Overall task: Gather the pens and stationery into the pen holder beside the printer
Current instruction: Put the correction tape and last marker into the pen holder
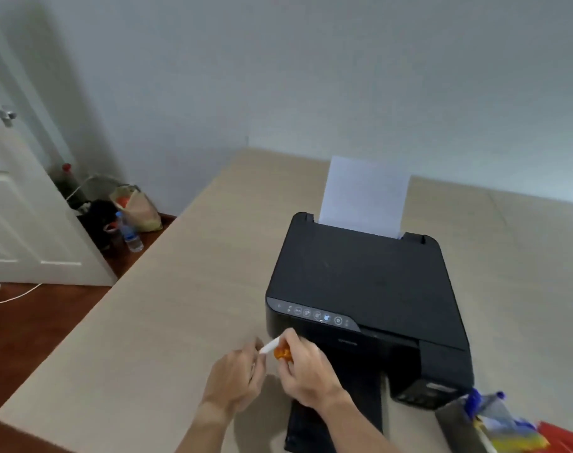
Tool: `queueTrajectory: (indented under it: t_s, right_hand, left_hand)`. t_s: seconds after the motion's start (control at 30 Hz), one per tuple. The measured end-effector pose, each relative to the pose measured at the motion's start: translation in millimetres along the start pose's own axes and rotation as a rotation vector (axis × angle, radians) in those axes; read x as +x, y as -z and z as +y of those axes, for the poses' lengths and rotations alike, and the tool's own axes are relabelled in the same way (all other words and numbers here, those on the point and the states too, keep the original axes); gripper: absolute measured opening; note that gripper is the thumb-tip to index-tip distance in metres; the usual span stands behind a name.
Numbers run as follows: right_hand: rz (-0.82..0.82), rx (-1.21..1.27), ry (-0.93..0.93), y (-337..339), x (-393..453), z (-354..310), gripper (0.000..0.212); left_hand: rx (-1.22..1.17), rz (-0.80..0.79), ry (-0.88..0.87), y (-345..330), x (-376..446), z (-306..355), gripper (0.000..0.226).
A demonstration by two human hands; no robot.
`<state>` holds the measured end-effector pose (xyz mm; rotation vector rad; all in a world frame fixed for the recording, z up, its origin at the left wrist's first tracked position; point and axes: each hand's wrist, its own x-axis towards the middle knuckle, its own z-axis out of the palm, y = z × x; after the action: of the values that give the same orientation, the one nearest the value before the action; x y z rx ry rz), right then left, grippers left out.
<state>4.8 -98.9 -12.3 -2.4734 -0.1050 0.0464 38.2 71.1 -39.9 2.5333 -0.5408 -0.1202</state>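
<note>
Both hands are working in front of the printer: your right hand is pinching a white-and-orange pen, your left hand is half-curled beside it, grip unclear, while the pen holder, already holding several pens, is waiting well right, so you're partway done.

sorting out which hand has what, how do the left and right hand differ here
The right hand pinches a white pen and an orange-capped item; the left hand looks empty, fingers curled beside the pen tip. The right hand is over the printer front; the left hand is over bare table. Both are bare and close together.
</note>
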Motion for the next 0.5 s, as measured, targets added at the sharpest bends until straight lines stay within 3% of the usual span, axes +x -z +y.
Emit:
queueTrajectory:
  t_s: [0.13,0.5]
  right_hand:
    - [0.104,-0.039,-0.087,22,-34,23,0.013]
    - [0.376,-0.133,-0.404,103,-152,86,0.015]
  left_hand:
    - [-0.008,-0.106,-0.207,-15,15,28,0.002]
    - [-0.041,-0.393,-0.492,-48,25,135,0.009]
